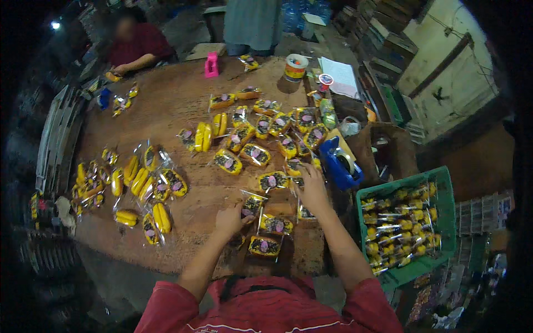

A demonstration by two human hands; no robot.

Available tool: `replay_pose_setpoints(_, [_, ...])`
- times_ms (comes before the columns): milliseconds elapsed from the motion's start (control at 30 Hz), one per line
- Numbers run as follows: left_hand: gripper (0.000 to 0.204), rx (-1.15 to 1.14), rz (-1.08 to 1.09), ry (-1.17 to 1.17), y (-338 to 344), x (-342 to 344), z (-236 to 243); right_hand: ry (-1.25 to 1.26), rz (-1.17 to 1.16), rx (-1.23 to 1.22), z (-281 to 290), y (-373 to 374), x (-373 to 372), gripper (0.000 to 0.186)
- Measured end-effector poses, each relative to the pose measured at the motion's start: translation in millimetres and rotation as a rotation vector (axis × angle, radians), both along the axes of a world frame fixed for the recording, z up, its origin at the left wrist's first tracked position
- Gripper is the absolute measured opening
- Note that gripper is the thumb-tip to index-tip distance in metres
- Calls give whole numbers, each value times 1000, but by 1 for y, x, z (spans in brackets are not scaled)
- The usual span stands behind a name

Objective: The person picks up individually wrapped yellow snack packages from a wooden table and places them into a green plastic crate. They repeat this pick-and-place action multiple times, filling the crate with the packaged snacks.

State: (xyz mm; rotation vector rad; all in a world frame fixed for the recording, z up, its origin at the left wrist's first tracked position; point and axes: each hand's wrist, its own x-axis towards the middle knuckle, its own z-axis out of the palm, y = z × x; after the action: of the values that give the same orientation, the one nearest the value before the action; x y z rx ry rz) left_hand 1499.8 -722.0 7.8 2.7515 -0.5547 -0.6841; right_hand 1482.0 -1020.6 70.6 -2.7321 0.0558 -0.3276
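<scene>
Bare hands work near the tabletop's near edge, right of its middle: the left hand (230,220) pinches a bread packet (254,204) at its side between thumb and fingers, its crinkly film catching light, while the right hand (312,184) lies over other packets with fingers bent and spread; whether it grips one cannot be told.

From the left, the wooden tabletop (191,222) is brown, worn and scuffed. Along its left edge lies a heap of small wrapped breads (90,183), and just right of that, smooth yellow rolls (140,181), long and rounded, lie in loose clear film. Toward the far left corner sits a co-worker in a dark red top (145,44), one hand at a packet.

Near the far edge stands a glossy pink holder (211,65). Past the middle spread oblong breads (256,155) with yellow rims, crumbly dark topping and pale oval labels; two more packets (264,246) lie close to the near edge.

At the far right corner are a round tub (296,67) and flat white paper (338,76). A hard blue tape dispenser (340,164) sits by the right edge, and beyond it a green plastic crate (451,208) holds wrapped breads in rows.
</scene>
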Motion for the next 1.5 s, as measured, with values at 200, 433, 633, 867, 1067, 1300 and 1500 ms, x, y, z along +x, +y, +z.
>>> replay_pose_setpoints(200, [77,-22,150,-50,25,-10,22,78,66,-241,-53,-12,32,54])
replay_pose_setpoints(433, [56,-189,185,-359,6,99,-15,358,289,514,-8,2,-7,45])
replay_pose_setpoints(633, [77,166,-227,-264,-21,174,-22,179,344,54,-75,38,67,53])
replay_pose_setpoints(867, [63,233,-147,-307,35,139,-22,214,152,-185,-43,72,70,78])
replay_pose_setpoints(1067, [88,-75,65,-136,92,122,-41,229,-329,547,5,137,12,87])
replay_pose_setpoints(1300, [89,-268,334,-17,191,66,-14,203,-312,659,-10,172,-45,58])
replay_pose_setpoints(1500, [89,-297,295,72,231,-26,-8,435,-360,228,-69,204,-48,59])
